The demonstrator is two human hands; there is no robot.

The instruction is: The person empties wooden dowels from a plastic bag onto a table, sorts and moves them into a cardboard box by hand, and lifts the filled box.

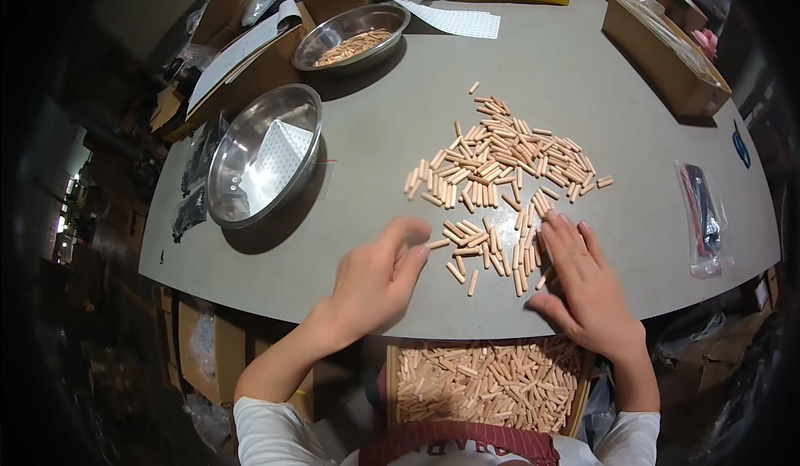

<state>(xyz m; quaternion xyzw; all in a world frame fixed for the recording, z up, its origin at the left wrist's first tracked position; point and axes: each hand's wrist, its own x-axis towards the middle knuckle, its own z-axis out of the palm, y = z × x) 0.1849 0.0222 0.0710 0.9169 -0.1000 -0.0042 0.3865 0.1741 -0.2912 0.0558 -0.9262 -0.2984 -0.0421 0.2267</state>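
Many short wooden dowels (508,153) lie in a loose pile on the grey table, with a smaller group (479,237) nearer the front edge. My left hand (379,270) is at the left of this smaller group, fingers curled, with one wooden dowel (437,243) at its thumb and fingertips. On the right side my right hand (579,278) lies with its fingers stretched out against the dowels, thumb apart; another dowel shows partly beside its palm. Below the table edge, a box (392,383) full of dowels sits at my lap.
A steel bowl (310,149) holding a white dotted sheet stands at the left; behind it another bowl (392,37) contains dowels. Cardboard boxes (667,66) line the back. Scissors (741,147) and a clear plastic packet (704,224) lie at the right.
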